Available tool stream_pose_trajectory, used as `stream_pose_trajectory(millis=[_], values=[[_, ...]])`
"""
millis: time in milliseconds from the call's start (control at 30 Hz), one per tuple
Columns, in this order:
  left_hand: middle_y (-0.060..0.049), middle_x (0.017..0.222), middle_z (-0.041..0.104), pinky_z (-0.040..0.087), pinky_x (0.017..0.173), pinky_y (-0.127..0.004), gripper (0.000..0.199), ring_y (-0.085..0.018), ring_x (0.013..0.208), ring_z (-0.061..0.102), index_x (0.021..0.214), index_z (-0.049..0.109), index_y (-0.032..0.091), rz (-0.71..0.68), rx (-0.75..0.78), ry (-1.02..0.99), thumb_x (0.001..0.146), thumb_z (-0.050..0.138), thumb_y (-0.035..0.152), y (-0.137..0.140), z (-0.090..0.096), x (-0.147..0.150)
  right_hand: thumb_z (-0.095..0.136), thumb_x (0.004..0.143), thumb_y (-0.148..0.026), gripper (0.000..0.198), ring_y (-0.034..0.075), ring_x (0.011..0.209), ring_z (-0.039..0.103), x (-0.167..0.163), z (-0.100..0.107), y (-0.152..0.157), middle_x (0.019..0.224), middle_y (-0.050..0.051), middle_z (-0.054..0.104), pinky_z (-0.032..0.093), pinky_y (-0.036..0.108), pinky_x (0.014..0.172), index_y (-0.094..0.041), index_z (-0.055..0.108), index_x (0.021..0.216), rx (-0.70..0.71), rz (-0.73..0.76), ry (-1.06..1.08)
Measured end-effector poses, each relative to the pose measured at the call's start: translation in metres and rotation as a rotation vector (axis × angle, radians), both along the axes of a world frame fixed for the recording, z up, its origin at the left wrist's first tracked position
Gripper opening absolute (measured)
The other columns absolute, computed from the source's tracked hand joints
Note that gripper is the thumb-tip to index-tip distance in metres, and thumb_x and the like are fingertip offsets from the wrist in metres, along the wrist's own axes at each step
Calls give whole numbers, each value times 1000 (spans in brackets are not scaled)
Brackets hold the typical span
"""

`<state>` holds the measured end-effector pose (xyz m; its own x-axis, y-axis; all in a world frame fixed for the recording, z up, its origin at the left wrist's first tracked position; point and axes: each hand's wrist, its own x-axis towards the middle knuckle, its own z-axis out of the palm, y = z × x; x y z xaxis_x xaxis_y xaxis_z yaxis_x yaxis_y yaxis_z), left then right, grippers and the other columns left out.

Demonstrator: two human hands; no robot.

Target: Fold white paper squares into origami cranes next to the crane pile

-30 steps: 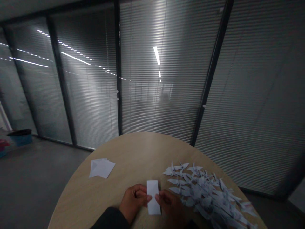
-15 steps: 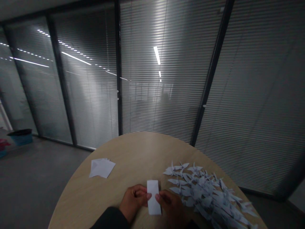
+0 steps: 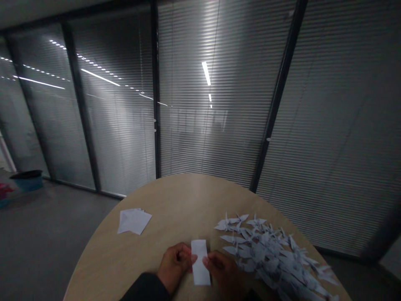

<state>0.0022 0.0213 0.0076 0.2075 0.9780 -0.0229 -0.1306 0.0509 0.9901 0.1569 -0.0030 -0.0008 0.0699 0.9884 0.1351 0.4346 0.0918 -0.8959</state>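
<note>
A white sheet of paper folded into a narrow upright rectangle [image 3: 200, 263] is held just above the table in front of me. My left hand [image 3: 176, 264] pinches its left edge between thumb and fingers. On the opposite edge, my right hand [image 3: 223, 269] grips it the same way, thumb on the front face. Close beside my right hand spreads a heap of white folded paper cranes [image 3: 269, 251]. Farther off to the left lies a small loose stack of white paper squares [image 3: 134, 220].
The round wooden table [image 3: 194, 196] reaches toward a glass partition [image 3: 213, 138] with blinds and dark frames. A blue bin [image 3: 29, 180] with a dark liner stands on the floor at far left, near a red and blue object [image 3: 3, 193] cut by the frame edge.
The folded paper has shifted slightly left and toward me, with both hands still pinching its sides. The cranes and the paper stack have stayed in place.
</note>
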Motion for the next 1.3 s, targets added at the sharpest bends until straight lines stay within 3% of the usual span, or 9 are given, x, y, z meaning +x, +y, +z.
stream_pose_trajectory(millis=[233,633,900,1300], values=[[2,44,56,36,48,-23,51,-9,43,45,57,65,12,-94,-19,-11,47,75,61,0,6,1,50,67,-47,32,17,57,56,1,-4,3,57,2,63,41,25,54,-19,61,58,-30,2,23],[4,37,48,25,44,-23,51,-8,38,38,44,59,13,-20,33,23,51,71,63,-5,14,-2,50,67,-45,29,18,58,57,-2,-1,-1,57,2,63,40,26,55,-19,60,58,-56,12,-1],[6,39,41,29,45,-23,56,-8,40,35,40,49,16,-35,-50,-69,48,68,68,-4,14,1,50,64,-46,29,16,55,54,-2,3,-1,53,0,58,39,24,54,-19,58,55,-74,36,35],[5,41,45,28,46,-22,50,-9,43,37,49,60,14,52,72,7,57,68,63,-1,10,-2,55,65,-44,27,15,55,54,-3,-7,1,53,0,61,39,23,53,-18,61,56,-66,55,39]])
